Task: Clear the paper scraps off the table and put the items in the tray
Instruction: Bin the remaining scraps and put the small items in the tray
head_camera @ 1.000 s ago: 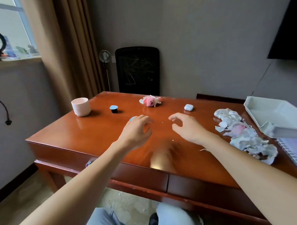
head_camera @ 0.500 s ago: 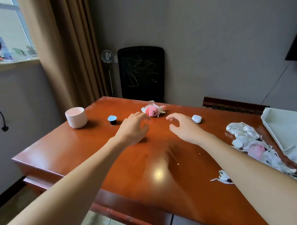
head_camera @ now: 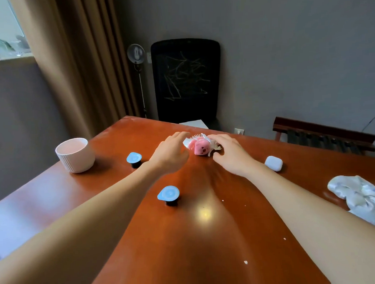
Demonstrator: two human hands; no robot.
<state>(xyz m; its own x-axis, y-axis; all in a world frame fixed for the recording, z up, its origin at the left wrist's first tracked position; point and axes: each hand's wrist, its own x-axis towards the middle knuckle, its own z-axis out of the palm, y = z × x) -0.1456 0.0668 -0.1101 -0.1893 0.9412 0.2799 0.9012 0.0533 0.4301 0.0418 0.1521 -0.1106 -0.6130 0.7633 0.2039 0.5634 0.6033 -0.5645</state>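
- The left hand [head_camera: 172, 153] and the right hand [head_camera: 230, 155] reached out over the glossy reddish-brown wooden tabletop [head_camera: 208, 237], one on each side of a small pink plush toy [head_camera: 200, 147] wrapped in white shredded paper.
- Both hands were spread, fingers loosely curved; the left hand's fingertips sat just beside the toy's left side, and the right hand's fingers arched over its right side, touching or nearly touching the paper, though I could not tell which.
- Neither hand was pinching anything that could be seen.
- The toy lay near the far edge of the tabletop, between the two hands.
- A small black capsule with a light blue foil lid [head_camera: 169, 195] stood near the middle of the tabletop, between the forearms.
- A second blue-lidded black capsule [head_camera: 134, 159] stood farther back, just left of the left wrist.
- A ribbed pale pink ceramic cup [head_camera: 75, 155] stood upright toward the left edge.
- A small white rounded earbud case [head_camera: 274, 163] lay to the right of the right wrist.
- A heap of crumpled white paper scraps [head_camera: 363, 198] lay at the right edge, and a few tiny white bits were scattered on the near part of the tabletop.
- A black mesh-backed office chair [head_camera: 186, 77] stood behind the tabletop against the grey wall.
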